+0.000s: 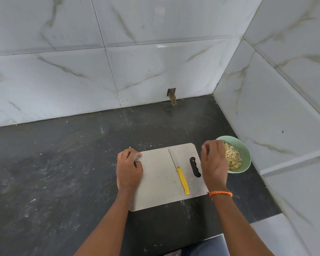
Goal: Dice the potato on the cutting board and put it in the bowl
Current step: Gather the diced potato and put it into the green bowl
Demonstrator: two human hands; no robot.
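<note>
I see my left hand [129, 169] resting on the left edge of the grey rectangular metal cutting board [161, 180], fingers curled over its far-left corner. My right hand [213, 163] hovers beside the pale green round bowl [245, 154], fingers loosely curled, holding nothing I can see. The diced potato [232, 157] lies in the bowl. A yellow-handled knife [180, 174] lies on the board, on the dark stone counter [63, 172].
</note>
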